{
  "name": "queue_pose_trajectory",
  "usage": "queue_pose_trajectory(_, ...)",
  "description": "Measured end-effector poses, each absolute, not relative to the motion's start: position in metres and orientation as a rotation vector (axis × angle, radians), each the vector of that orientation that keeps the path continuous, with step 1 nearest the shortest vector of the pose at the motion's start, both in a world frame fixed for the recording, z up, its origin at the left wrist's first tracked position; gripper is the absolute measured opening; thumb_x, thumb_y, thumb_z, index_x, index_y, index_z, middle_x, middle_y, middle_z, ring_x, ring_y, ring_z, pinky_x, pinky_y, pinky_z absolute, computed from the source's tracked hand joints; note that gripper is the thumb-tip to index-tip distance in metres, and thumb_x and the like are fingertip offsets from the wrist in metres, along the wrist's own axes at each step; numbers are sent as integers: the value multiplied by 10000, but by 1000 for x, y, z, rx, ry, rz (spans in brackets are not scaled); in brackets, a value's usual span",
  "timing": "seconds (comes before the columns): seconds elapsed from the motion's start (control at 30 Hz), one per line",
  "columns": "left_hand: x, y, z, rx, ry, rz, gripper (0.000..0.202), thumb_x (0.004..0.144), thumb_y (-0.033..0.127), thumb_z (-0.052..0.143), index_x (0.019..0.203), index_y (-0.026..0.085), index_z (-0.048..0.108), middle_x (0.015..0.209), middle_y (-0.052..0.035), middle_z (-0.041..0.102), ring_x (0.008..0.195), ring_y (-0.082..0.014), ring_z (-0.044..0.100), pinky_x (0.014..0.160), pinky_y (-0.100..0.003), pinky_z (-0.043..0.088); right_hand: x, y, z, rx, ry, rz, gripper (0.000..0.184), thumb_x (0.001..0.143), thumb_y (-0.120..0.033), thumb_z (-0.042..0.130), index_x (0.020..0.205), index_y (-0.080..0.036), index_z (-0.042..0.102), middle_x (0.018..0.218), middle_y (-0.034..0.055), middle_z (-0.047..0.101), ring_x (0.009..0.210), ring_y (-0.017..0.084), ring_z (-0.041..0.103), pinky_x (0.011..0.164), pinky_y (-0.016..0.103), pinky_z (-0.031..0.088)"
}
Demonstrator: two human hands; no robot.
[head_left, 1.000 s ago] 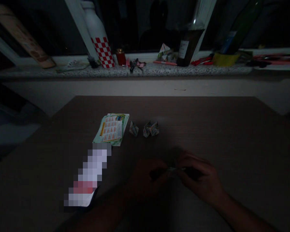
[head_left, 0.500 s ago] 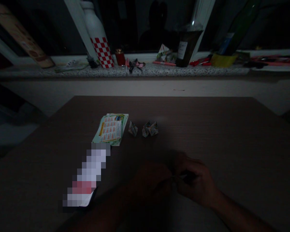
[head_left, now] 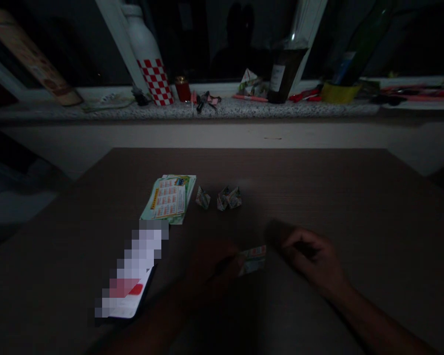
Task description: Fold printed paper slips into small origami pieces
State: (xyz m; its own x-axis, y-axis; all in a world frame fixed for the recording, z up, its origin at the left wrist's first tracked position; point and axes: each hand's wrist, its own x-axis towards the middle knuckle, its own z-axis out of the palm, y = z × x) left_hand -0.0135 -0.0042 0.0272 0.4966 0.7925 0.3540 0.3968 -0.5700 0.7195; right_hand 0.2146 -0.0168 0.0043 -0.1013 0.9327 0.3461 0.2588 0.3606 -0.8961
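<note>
My left hand [head_left: 214, 261], dim in shadow, pinches a small folded piece of printed paper [head_left: 253, 260] by its left end. The paper shows green and reddish print, and its right end sticks out free. To the right, apart from the paper, my right hand [head_left: 314, 256] hovers low over the table with loosely curved fingers and nothing visible in them. Beyond the hands stand a folded paper piece [head_left: 203, 197] and a pair of similar folded pieces [head_left: 229, 198] side by side. Left of these lies a stack of printed paper sheets [head_left: 169, 198].
A phone [head_left: 133, 276] with a blurred-out screen lies on the wooden table [head_left: 318, 187], left of my left arm. Behind the table, a stone windowsill [head_left: 229, 109] carries a red-and-white checkered bottle [head_left: 153, 74], a dark cup [head_left: 283, 74], a green bottle [head_left: 366, 44] and small clutter.
My right hand has let go of the paper and moved right, away from it. My left hand has shifted slightly left, keeping the paper, which now shows its printed face.
</note>
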Motion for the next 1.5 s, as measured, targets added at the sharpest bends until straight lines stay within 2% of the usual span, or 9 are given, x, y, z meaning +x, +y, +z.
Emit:
queue_pose_trajectory(0.17,-9,-3,23,2115,955,877,216,875,231,487,695,160,582,591,28,522,531,-93,466,524,-213,330,205,-21,5,-1086,-1619,975,48,827,-195,597,829,-197,646,727,18,656,651,138,610,578,221,485)
queue_pose_trajectory(0.33,-5,-3,17,2036,937,735,205,855,261,518,715,140,606,594,24,538,531,-88,466,518,-197,322,199,-21,4,-1117,-1649,993,96,836,-233,634,784,-180,695,709,39,701,638,146,638,582,229,500)
queue_pose_trajectory(0.47,-3,-1,15,1900,975,640,259,892,320,510,769,132,640,621,15,573,554,-91,502,519,-183,342,201,-19,8,-1124,-1658,1009,106,829,-234,651,774,-184,726,697,35,725,620,138,651,569,214,500)
queue_pose_trajectory(0.77,-1,-2,15,1734,1028,663,293,906,358,505,756,140,631,580,30,555,529,-87,529,506,-174,366,198,-20,9,-1169,-1521,1075,93,792,-252,677,790,-172,726,648,30,708,555,124,627,508,199,482)
queue_pose_trajectory(1.2,1,-5,19,1530,1105,767,277,881,377,522,790,140,629,554,29,553,470,-87,509,452,-172,368,195,-20,6,-1222,-1456,1160,147,776,-285,681,699,-160,685,616,24,667,553,117,582,521,208,466)
queue_pose_trajectory(1.37,0,-4,17,1525,1116,798,299,885,405,521,784,144,627,551,27,559,482,-88,517,460,-171,369,196,-21,6,-1171,-1410,1262,116,780,-286,692,775,-171,703,674,24,695,597,121,616,560,208,487)
queue_pose_trajectory(1.5,1,-5,15,1484,1122,799,309,881,429,527,807,146,625,579,21,572,504,-95,530,470,-176,385,196,-22,3,-1177,-1418,1232,140,789,-300,693,730,-173,697,649,19,679,584,118,604,557,210,486)
